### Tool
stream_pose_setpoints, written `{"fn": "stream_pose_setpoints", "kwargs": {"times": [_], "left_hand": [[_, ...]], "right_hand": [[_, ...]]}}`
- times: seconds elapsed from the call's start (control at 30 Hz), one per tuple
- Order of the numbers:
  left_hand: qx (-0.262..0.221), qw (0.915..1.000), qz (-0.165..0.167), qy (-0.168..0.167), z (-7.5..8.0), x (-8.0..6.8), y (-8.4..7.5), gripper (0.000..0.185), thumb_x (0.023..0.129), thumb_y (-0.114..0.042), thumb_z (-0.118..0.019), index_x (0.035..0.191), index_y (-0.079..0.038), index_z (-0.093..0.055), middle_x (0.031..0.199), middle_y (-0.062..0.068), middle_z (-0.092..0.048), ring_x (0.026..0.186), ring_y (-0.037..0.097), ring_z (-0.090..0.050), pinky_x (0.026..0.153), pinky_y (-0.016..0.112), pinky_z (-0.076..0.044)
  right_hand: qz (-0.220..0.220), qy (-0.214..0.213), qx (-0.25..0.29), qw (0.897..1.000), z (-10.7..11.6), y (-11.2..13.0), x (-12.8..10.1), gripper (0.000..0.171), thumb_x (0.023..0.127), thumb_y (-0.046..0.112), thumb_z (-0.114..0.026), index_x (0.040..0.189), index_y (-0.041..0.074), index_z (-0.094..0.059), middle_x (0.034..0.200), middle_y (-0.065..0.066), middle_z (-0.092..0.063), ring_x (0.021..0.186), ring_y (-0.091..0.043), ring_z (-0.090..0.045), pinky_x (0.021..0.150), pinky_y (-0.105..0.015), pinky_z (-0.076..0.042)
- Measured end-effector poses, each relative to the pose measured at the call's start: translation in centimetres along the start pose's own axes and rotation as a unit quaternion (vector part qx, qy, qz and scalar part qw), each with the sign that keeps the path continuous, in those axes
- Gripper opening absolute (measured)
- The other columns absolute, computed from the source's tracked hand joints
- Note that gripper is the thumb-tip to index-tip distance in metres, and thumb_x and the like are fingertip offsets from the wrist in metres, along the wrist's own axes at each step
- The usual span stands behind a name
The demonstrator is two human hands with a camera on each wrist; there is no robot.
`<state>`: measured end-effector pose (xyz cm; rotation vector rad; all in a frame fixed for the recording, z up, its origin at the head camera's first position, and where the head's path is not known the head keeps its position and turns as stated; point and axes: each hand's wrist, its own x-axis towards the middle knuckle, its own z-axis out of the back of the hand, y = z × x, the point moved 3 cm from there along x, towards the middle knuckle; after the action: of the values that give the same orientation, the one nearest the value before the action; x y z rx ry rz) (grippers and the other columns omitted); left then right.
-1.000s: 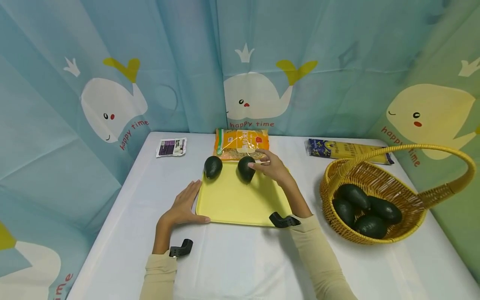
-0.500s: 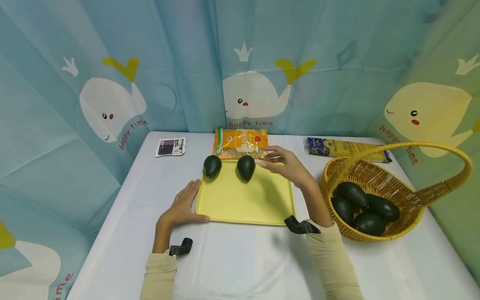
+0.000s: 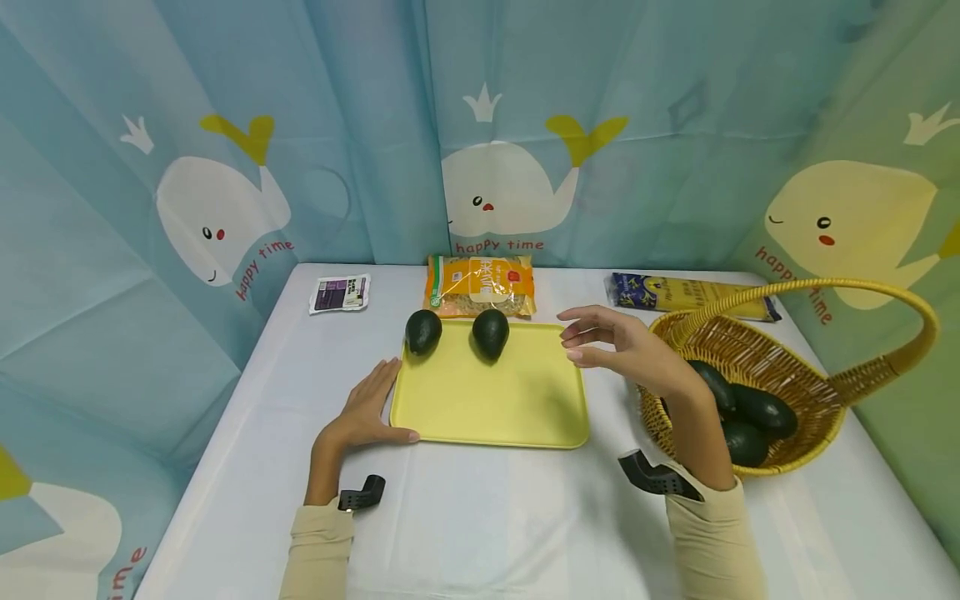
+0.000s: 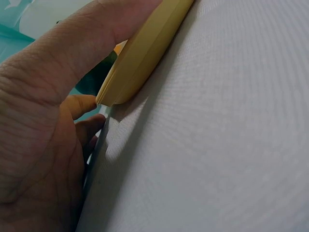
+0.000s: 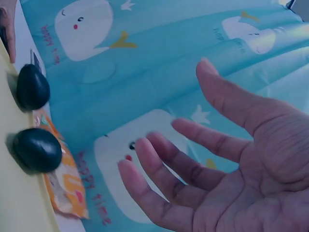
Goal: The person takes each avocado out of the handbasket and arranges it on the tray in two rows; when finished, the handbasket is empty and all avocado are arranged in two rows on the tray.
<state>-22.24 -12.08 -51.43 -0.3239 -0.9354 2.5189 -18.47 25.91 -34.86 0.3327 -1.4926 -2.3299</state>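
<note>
Right hand [image 3: 626,354] in air between yellow tray [image 3: 487,400] and wicker basket [image 3: 757,367], fingers spread and relaxed, holding nothing. Left hand [image 3: 367,412] flat on white worktop [image 3: 480,517], fingers straight, thumb pressed along tray's near-left corner. Two avocados [image 3: 423,331] [image 3: 491,332] at tray's far edge, apart from each other. More avocados [image 3: 761,410] in basket, right of tray. Orange packet [image 3: 480,285] just behind tray; purple sachet [image 3: 341,293] far left; blue-yellow packet [image 3: 678,296] behind basket.

5 avocados [image 3: 491,332], 1 tray [image 3: 487,408], 1 basket [image 3: 825,392]
</note>
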Motion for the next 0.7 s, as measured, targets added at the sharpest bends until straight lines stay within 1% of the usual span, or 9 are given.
{"fn": "stream_pose_setpoints", "kwargs": {"times": [0.1,0.23,0.3,0.43,0.5,0.57,0.63,0.7], "left_hand": [[0.002,1.0000,-0.001,-0.001,0.0,0.0,0.0,0.130,0.062,-0.054,-0.084,0.157,-0.006,-0.010,0.164,0.017,-0.012,0.152,0.038,-0.008,0.117,0.064,-0.012],[0.006,1.0000,0.001,0.000,-0.1,0.0,0.2,0.130,0.062,-0.055,-0.084,0.157,-0.006,-0.010,0.164,0.017,-0.011,0.152,0.037,-0.008,0.117,0.064,-0.013],[0.007,1.0000,0.002,0.001,-0.1,0.0,0.2,0.131,0.062,-0.055,-0.084,0.158,-0.006,-0.010,0.164,0.016,-0.011,0.152,0.037,-0.008,0.117,0.064,-0.013],[0.008,1.0000,0.001,0.000,-0.1,0.0,0.2,0.131,0.062,-0.055,-0.084,0.157,-0.006,-0.010,0.164,0.017,-0.012,0.152,0.037,-0.008,0.117,0.064,-0.013],[0.009,1.0000,0.000,0.000,-0.1,0.0,0.2,0.131,0.061,-0.056,-0.084,0.157,-0.006,-0.010,0.164,0.017,-0.012,0.152,0.037,-0.008,0.117,0.064,-0.013],[0.012,0.9999,-0.002,-0.001,-0.1,0.0,0.2,0.131,0.061,-0.056,-0.084,0.157,-0.006,-0.010,0.164,0.017,-0.012,0.152,0.038,-0.009,0.117,0.064,-0.013],[0.014,0.9999,-0.004,-0.001,-0.1,0.1,0.2,0.131,0.062,-0.056,-0.084,0.157,-0.006,-0.010,0.164,0.017,-0.013,0.152,0.038,-0.009,0.117,0.064,-0.014],[0.016,0.9999,-0.006,-0.001,-0.1,0.1,0.2,0.131,0.062,-0.057,-0.083,0.157,-0.006,-0.010,0.164,0.017,-0.013,0.152,0.038,-0.009,0.117,0.064,-0.014]], "right_hand": [[0.014,0.006,-0.007,1.000,0.7,-0.1,-1.7,0.045,0.095,0.010,-0.063,0.137,0.005,-0.050,0.122,-0.012,-0.060,0.112,-0.018,-0.061,0.088,-0.025,-0.055],[0.018,0.015,-0.016,1.000,1.7,-0.5,-3.9,0.043,0.096,0.007,-0.060,0.138,0.004,-0.049,0.122,-0.005,-0.061,0.111,-0.011,-0.061,0.085,-0.025,-0.055],[0.018,0.019,-0.021,0.999,2.1,-0.7,-5.0,0.043,0.097,0.006,-0.060,0.138,0.004,-0.049,0.121,-0.004,-0.061,0.110,-0.009,-0.061,0.084,-0.025,-0.056],[0.025,0.018,-0.033,0.999,3.2,-1.0,-7.1,0.043,0.096,0.002,-0.059,0.137,0.001,-0.049,0.121,-0.002,-0.062,0.110,-0.011,-0.061,0.085,-0.023,-0.056],[0.016,0.011,-0.036,0.999,3.9,-1.3,-8.1,0.042,0.096,0.001,-0.058,0.137,0.002,-0.049,0.122,-0.003,-0.063,0.110,-0.011,-0.062,0.085,-0.023,-0.056],[0.007,0.000,-0.039,0.999,4.6,-1.7,-9.0,0.041,0.096,0.000,-0.058,0.136,0.001,-0.050,0.122,-0.006,-0.063,0.110,-0.015,-0.063,0.084,-0.024,-0.056],[-0.004,-0.012,-0.041,0.999,5.4,-2.2,-9.8,0.039,0.096,-0.001,-0.057,0.135,0.001,-0.050,0.121,-0.005,-0.064,0.109,-0.013,-0.064,0.083,-0.025,-0.057],[-0.005,-0.012,-0.028,1.000,6.2,-2.8,-10.6,0.038,0.096,-0.004,-0.054,0.134,0.000,-0.050,0.120,-0.003,-0.065,0.107,-0.012,-0.065,0.079,-0.028,-0.058]]}}
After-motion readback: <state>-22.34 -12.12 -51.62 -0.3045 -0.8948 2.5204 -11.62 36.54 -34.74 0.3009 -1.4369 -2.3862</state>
